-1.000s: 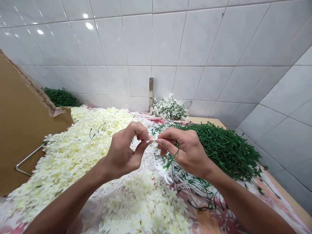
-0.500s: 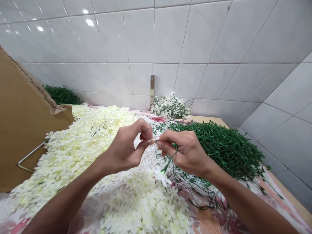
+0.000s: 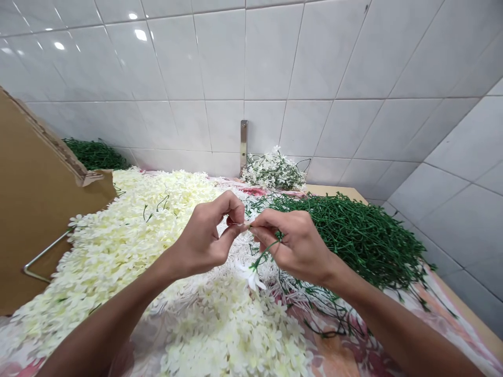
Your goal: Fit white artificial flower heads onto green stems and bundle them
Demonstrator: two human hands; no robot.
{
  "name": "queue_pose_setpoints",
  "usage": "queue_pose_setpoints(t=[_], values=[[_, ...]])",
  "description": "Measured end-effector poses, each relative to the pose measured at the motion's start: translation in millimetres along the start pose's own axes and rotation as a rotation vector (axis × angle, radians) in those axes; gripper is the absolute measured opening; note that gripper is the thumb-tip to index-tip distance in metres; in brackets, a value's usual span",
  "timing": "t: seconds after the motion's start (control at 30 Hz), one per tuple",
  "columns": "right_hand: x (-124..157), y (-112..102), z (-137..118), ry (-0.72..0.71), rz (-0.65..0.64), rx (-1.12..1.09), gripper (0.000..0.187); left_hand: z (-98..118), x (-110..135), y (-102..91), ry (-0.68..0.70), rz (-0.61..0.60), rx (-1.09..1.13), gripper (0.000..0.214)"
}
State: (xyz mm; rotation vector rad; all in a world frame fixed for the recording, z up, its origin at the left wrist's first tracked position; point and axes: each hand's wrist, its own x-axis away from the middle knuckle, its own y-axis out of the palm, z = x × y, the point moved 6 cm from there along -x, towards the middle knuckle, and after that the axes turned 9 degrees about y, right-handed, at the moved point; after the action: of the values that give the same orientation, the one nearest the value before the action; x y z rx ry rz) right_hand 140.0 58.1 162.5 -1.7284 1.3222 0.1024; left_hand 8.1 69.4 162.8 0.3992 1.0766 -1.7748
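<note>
1. **Change.** In the head view I see the left hand (image 3: 204,235) and right hand (image 3: 294,246) closer together than a moment ago, with their fingertips meeting. The white blossom (image 3: 249,276) has shifted in toward the midline, below them.
2. **Left hand.** Closed to a pinch: thumb and forefinger grip a small white piece (image 3: 240,224), too small for me to identify from here.
3. **Right hand.** Also closed, with its fingertips pinching at the same spot. A thin green stem (image 3: 267,252) runs from these fingers, slanting down and out of the grip. I cannot tell how much of the white piece this hand holds.
4. **Stem and blossom.** The blossom sits at the stem's lower end, held in the air just below the hands, above white strands (image 3: 293,290).
5. **Left of the hands.** A broad heap of cream blossoms (image 3: 98,262) spreads over a floral cloth (image 3: 334,356), beside a cardboard sheet (image 3: 39,209) and a bent metal rod (image 3: 43,256).
6. **Right of the hands.** A dense pile of green stems (image 3: 353,241) lies on the cloth.
7. **Background.** A bunch of white sprays (image 3: 273,170) rests against the tile wall (image 3: 220,63), just beside a metal bracket (image 3: 243,144). A smaller green pile (image 3: 96,154) lies behind the cardboard.
</note>
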Motion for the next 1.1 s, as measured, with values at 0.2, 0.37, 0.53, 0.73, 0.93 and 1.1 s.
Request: queue_pose_setpoints(t=[0.2,0.37,0.53,0.73,0.93,1.1], values=[[-2,-10,0,0.077,0.01,-0.072,0.012,9,-5,-7.7,0.034,0.112,0.059,0.015],[-1,-15,-5,0.068,0.027,-0.113,0.009,19,-5,-10.8,0.078,0.16,0.11,0.019],[0,-16,-8,0.039,0.058,-0.033,0.01,21,-4,-12.6,0.129,0.18,0.082,0.02],[2,-15,-9,-0.02,0.079,0.127,0.009,19,-1,-12.1,0.113,0.137,-0.039,0.017],[-2,-11,-1,0.029,0.063,0.044,0.01,13,-2,-10.1,0.088,0.151,0.012,0.016],[-5,-14,6,0.126,0.036,-0.127,0.011,18,-2,-23.2,0.165,0.312,-0.031,0.009]])
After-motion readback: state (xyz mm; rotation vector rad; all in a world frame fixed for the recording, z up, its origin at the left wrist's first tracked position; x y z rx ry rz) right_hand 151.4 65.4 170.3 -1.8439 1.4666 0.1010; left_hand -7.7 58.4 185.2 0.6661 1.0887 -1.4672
